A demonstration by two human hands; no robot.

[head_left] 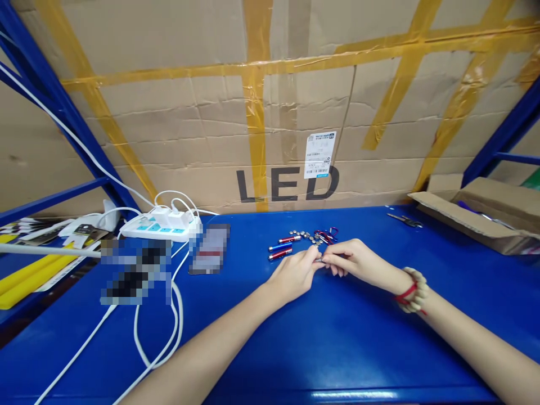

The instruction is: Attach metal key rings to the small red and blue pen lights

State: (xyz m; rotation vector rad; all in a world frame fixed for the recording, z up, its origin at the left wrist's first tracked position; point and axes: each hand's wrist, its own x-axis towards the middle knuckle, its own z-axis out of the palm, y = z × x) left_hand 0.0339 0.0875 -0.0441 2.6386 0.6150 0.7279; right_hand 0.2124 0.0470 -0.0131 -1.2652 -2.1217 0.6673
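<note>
My left hand and my right hand meet above the blue table, fingertips pinched together around something small and dark that the fingers mostly hide. Just beyond the left hand lie a red penlight, a blue penlight and another red penlight. Behind the fingers, several small round button cells are scattered. Beside them rest small red and blue carabiner clips. A beaded bracelet with a red cord circles my right wrist.
A white power strip with plugged-in chargers and loose white cables occupies the left, near a blurred phone. Pliers and an open cardboard box lie at the right. A large taped carton stands behind.
</note>
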